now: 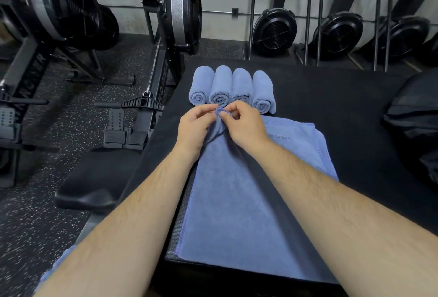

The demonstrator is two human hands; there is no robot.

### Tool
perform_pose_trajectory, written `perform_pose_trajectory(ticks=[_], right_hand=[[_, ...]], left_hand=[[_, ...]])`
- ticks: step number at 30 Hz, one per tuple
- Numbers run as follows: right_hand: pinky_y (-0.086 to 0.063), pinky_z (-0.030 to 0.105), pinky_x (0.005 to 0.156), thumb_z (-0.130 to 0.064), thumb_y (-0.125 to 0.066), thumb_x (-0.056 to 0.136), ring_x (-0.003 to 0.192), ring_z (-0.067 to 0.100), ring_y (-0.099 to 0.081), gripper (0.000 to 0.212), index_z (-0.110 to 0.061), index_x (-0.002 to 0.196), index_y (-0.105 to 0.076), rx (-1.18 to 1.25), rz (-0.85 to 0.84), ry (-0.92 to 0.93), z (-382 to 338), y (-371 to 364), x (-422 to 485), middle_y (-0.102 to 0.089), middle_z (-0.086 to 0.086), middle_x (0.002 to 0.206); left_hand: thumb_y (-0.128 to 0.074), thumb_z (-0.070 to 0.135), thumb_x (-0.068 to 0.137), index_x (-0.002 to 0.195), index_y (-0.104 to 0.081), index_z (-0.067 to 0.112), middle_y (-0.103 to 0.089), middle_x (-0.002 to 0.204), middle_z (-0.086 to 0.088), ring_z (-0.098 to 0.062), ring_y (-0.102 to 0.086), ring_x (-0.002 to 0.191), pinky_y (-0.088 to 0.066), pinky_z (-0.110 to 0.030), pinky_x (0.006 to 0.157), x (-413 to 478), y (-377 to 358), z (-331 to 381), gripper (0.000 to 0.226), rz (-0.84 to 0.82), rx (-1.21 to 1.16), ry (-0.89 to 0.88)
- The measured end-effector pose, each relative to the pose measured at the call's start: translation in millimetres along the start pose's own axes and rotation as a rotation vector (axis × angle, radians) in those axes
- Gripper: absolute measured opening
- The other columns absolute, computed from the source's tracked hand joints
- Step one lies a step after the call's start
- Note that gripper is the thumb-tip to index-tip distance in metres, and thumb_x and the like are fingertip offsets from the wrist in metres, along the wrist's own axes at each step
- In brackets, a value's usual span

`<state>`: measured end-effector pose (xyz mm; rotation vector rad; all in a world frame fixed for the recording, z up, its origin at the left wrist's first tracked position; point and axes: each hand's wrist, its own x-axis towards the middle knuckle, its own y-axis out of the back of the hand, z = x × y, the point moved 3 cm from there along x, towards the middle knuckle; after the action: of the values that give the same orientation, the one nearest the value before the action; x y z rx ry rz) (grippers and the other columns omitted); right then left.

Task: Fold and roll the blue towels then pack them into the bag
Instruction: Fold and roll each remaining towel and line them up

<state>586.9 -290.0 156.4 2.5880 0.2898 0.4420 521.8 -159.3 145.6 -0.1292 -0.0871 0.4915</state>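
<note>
Blue towel [237, 190] pinched at far edge by left hand [193, 128] and right hand [244, 123] — roll tight, even, straight toward body; match four rolls [232, 88] behind.

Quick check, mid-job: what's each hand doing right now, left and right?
Left hand: pinching the far end of the flat blue towel.
Right hand: pinching the same towel end, beside the left.

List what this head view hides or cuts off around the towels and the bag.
- Bag: cut by the right edge; its opening is unseen.
- Third rolled towel: its spiral end is behind the right hand.
- Flat towel: both forearms cover parts; its print is too blurred to read.
- Left hand: its fingertips' grip is buried in cloth.
</note>
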Motion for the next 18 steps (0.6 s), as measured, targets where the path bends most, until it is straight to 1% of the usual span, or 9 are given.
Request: perform_pose_trajectory(ticks=[1,3,5,7,9,11,14,16,18], right_hand=[[-0.049,0.040,0.093,-0.039,-0.065,0.092,0.102,0.015,-0.057,0.010,-0.034,0.084,-0.063,-0.019,0.003,0.007,-0.9,0.9,-0.9,-0.066,-0.014,0.078],[-0.037,0.035,0.099,-0.044,-0.062,0.095,0.106,0.011,-0.049,0.013,-0.033,0.088,-0.063,-0.116,-0.014,0.041,-3.9,5.7,-2.2,-0.062,-0.016,0.077],[-0.026,0.034,0.093,-0.053,-0.056,0.096,0.110,0.014,-0.044,0.021,-0.033,0.093,-0.061,-0.328,-0.086,0.120,-4.5,12.1,-1.1,-0.059,-0.017,0.082],[-0.024,0.037,0.088,-0.064,-0.049,0.095,0.111,0.020,-0.041,0.032,-0.033,0.088,-0.057,-0.595,-0.189,0.191,1.8,19.0,2.3,-0.057,-0.015,0.093],[-0.025,0.039,0.087,-0.075,-0.042,0.090,0.111,0.023,-0.038,0.047,-0.031,0.080,-0.055,-0.759,-0.240,0.174,14.9,31.2,7.8,-0.055,-0.011,0.103],[-0.025,0.039,0.087,-0.084,-0.039,0.084,0.108,0.022,-0.036,0.057,-0.030,0.079,-0.057,-0.808,-0.228,0.123,27.1,49.6,12.9,-0.052,-0.011,0.103],[-0.025,0.038,0.087,-0.086,-0.040,0.082,0.103,0.020,-0.035,0.062,-0.028,0.078,-0.060,-0.817,-0.209,0.048,41.6,84.4,16.0,-0.049,-0.012,0.100],[-0.023,0.037,0.087,-0.080,-0.043,0.084,0.105,0.020,-0.033,0.056,-0.027,0.078,-0.061,-0.817,-0.213,-0.028,52.4,106.1,16.6,-0.047,-0.012,0.102],[-0.024,0.037,0.088,-0.068,-0.048,0.084,0.109,0.021,-0.036,0.040,-0.030,0.082,-0.059,-0.777,-0.199,-0.102,63.2,122.6,15.3,-0.046,-0.012,0.103]], left_hand=[[-0.070,0.004,0.087,0.105,-0.077,0.014,-0.077,0.104,-0.006,-0.014,-0.072,0.095,-0.055,-0.025,0.084,-0.6,-1.0,0.5,0.022,-0.012,0.007,-0.005],[-0.074,0.009,0.088,0.100,-0.078,0.016,-0.078,0.099,-0.002,-0.015,-0.073,0.098,-0.056,-0.026,0.089,-0.5,-1.8,0.4,0.015,-0.013,0.060,-0.054],[-0.069,0.006,0.092,0.095,-0.077,0.020,-0.078,0.096,0.001,-0.011,-0.072,0.094,-0.055,-0.025,0.087,1.5,-0.8,-1.9,0.016,0.025,0.093,-0.094],[-0.066,0.006,0.094,0.096,-0.076,0.021,-0.077,0.097,0.001,-0.008,-0.070,0.092,-0.054,-0.024,0.084,3.9,1.0,-5.3,0.017,0.065,0.117,-0.095],[-0.066,0.009,0.095,0.097,-0.075,0.020,-0.076,0.096,0.003,-0.003,-0.068,0.088,-0.052,-0.019,0.081,4.7,0.7,-6.9,0.015,0.084,0.161,-0.099],[-0.064,0.010,0.096,0.099,-0.073,0.020,-0.073,0.093,0.007,0.003,-0.064,0.082,-0.046,-0.009,0.076,4.2,-1.4,-6.1,0.013,0.118,0.256,-0.137],[-0.062,0.011,0.097,0.099,-0.070,0.020,-0.067,0.089,0.008,0.002,-0.058,0.078,-0.040,-0.001,0.070,3.2,-4.7,-4.3,0.012,0.165,0.384,-0.193],[-0.062,0.012,0.097,0.100,-0.070,0.021,-0.067,0.090,0.008,0.002,-0.058,0.078,-0.039,0.001,0.069,4.5,-5.9,-4.9,0.012,0.169,0.425,-0.202],[-0.062,0.012,0.097,0.100,-0.070,0.021,-0.067,0.089,0.008,0.003,-0.058,0.078,-0.039,0.001,0.069,4.3,-5.9,-5.2,0.013,0.174,0.440,-0.203]])
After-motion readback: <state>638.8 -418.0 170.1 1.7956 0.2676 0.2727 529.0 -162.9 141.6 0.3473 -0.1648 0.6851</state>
